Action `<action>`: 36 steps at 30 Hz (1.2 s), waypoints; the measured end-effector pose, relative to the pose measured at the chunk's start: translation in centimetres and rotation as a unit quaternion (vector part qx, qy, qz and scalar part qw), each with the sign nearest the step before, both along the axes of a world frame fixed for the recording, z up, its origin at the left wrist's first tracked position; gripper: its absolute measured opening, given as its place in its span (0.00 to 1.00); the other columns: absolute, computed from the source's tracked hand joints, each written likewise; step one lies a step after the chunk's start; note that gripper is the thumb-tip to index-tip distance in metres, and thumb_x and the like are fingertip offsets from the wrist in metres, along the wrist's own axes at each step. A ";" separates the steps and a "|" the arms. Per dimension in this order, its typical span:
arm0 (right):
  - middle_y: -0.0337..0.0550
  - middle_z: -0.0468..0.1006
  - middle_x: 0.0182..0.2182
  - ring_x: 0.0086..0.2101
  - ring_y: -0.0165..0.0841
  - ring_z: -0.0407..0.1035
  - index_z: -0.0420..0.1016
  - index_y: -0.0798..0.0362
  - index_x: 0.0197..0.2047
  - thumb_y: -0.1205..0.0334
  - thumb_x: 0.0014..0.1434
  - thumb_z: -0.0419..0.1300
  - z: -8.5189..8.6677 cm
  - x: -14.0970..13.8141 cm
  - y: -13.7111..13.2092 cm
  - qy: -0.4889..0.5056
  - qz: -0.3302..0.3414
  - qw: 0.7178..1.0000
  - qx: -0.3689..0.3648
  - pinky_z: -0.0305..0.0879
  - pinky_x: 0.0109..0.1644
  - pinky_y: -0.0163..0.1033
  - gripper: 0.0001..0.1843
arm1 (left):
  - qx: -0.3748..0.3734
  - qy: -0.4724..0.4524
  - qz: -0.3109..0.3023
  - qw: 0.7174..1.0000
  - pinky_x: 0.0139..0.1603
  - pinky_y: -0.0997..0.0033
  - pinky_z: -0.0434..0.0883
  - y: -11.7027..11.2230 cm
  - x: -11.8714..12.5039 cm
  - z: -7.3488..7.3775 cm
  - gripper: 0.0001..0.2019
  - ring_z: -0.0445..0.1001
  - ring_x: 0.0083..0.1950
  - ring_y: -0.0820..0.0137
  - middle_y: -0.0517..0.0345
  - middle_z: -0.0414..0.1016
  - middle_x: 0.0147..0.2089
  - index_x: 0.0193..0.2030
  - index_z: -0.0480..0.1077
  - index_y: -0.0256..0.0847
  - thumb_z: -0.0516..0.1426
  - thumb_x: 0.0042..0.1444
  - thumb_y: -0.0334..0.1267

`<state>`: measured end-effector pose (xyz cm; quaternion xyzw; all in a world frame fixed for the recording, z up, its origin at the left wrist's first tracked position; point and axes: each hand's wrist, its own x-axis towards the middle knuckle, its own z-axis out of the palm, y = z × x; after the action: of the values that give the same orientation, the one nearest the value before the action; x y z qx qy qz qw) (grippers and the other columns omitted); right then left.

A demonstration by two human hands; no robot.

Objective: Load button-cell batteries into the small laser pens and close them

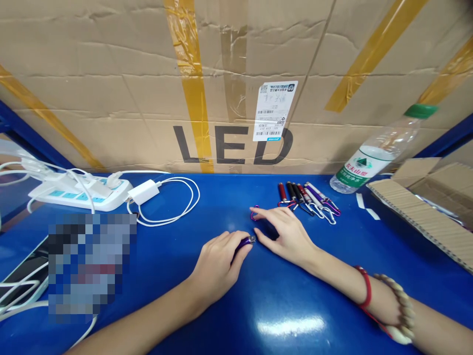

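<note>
My left hand (221,259) is closed around a small purple keychain flashlight (242,242). Its silver end points right, toward my other hand, and the fingers cover much of its body. My right hand (286,234) is just to the right with thumb and index finger apart. A purple carabiner clip (254,213) shows at the right index fingertip; I cannot tell whether the finger grips it or only touches it. Beyond the right hand, several similar keychain flashlights (300,193) in red, black, silver and purple lie in a row with their carabiner clips toward me.
A white power strip (118,195) with plugs, cables and a white adapter (145,192) lies at left, near a blurred-out item (92,266). A water bottle (369,160) leans at back right beside an open cardboard box (417,217). A large LED-marked carton (148,98) walls the back.
</note>
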<state>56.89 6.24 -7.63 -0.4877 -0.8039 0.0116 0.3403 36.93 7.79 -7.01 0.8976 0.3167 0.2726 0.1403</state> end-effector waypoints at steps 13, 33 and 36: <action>0.45 0.71 0.44 0.44 0.35 0.65 0.72 0.54 0.49 0.66 0.61 0.54 0.0 -0.3 0.2 -0.020 0.021 0.999 -0.039 0.59 0.48 0.44 0.13 | -0.181 -0.005 0.074 0.981 0.33 0.78 0.58 0.2 0.1 1.1 0.17 0.65 0.29 0.77 0.61 0.67 0.30 0.33 0.60 0.37 0.36 0.64 0.42; 0.43 0.73 0.39 0.37 0.30 0.67 0.65 0.57 0.50 0.64 0.64 0.55 0.1 -1.8 -1.6 0.075 0.113 0.991 0.024 0.63 0.40 0.37 0.11 | -0.212 -0.055 -0.013 0.976 0.28 0.82 0.58 0.5 0.0 0.0 0.12 0.59 0.25 0.82 0.62 0.61 0.26 0.31 0.53 0.37 0.41 0.64 0.40; 0.47 0.71 0.41 0.39 0.34 0.66 0.65 0.60 0.52 0.64 0.65 0.53 -0.1 -1.7 -1.6 0.012 0.106 0.994 0.040 0.65 0.42 0.40 0.14 | -0.210 -0.062 -0.012 0.976 0.26 0.83 0.56 0.5 0.0 0.1 0.11 0.57 0.24 0.83 0.63 0.59 0.26 0.32 0.52 0.37 0.41 0.64 0.40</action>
<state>55.21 4.67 -7.69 -0.3857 -0.8466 0.0212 0.3662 36.90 8.26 -6.92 0.8332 0.3469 0.2539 0.3478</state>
